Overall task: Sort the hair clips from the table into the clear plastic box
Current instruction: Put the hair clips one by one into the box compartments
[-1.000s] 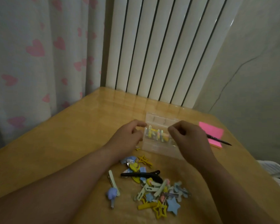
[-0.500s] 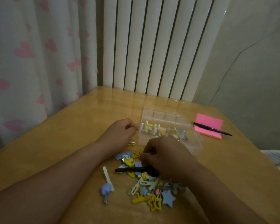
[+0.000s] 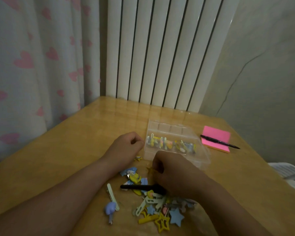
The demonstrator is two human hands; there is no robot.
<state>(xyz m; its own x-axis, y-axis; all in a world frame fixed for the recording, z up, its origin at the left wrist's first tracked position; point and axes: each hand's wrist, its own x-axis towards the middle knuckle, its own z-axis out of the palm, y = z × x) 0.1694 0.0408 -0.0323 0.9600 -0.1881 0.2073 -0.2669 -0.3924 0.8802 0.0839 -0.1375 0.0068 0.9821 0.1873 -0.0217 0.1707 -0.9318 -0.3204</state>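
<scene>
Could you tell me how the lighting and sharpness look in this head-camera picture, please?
Head view: dim, warm light; the radiator bars bow slightly from wide-angle distortion; the table shows glossy reflections near its far edge; clips inside the clear plastic box look soft.

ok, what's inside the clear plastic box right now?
A row of small hair clips, yellow, white, blue and pink, lies across the middle of the clear plastic box. The far compartments show none. The right hand covers part of its near side, so that part is unseen.

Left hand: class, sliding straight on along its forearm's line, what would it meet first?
Probably the left hand meets the clear plastic box at its left wall; the gap looks small, depth unclear.
</scene>
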